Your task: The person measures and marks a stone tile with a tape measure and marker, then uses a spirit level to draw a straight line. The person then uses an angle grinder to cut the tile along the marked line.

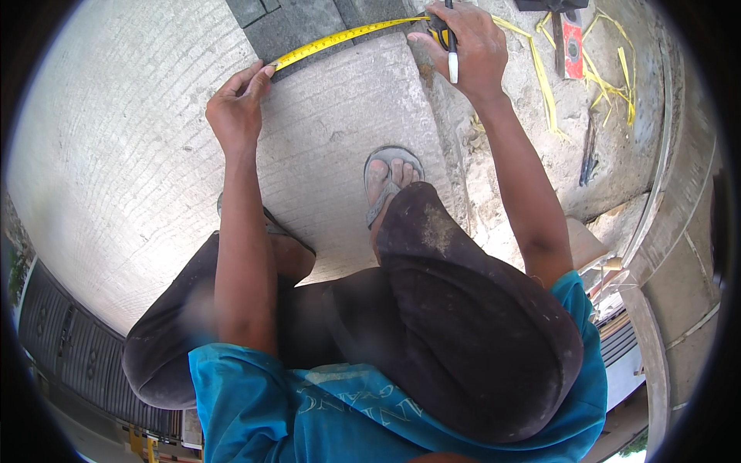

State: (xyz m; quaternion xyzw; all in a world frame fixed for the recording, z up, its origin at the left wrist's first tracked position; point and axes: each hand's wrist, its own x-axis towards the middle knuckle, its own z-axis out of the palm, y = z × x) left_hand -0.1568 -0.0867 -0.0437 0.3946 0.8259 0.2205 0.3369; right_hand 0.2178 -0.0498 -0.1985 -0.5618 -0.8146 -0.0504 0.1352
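A yellow tape measure blade [340, 37] stretches in a slight arc between my two hands, over the near edge of dark grey paving tiles [297, 27]. My left hand [238, 104] pinches the blade's end at the tiles' near left corner. At the far right my right hand [478, 50] is closed round the tape measure's dark case [438, 23], which its fingers partly hide. A marker pen [452, 62] with a white lower end also sticks out from between the fingers of that hand.
Pale ridged concrete [116, 139] spreads under my sandalled feet [394, 174], its broken edge [432, 108] running along the right. Beyond that lie yellow plastic strapping [544, 85], a red and dark tool [571, 46] and a thin dark object [589, 150]. A curb [656, 185] bends along the far right.
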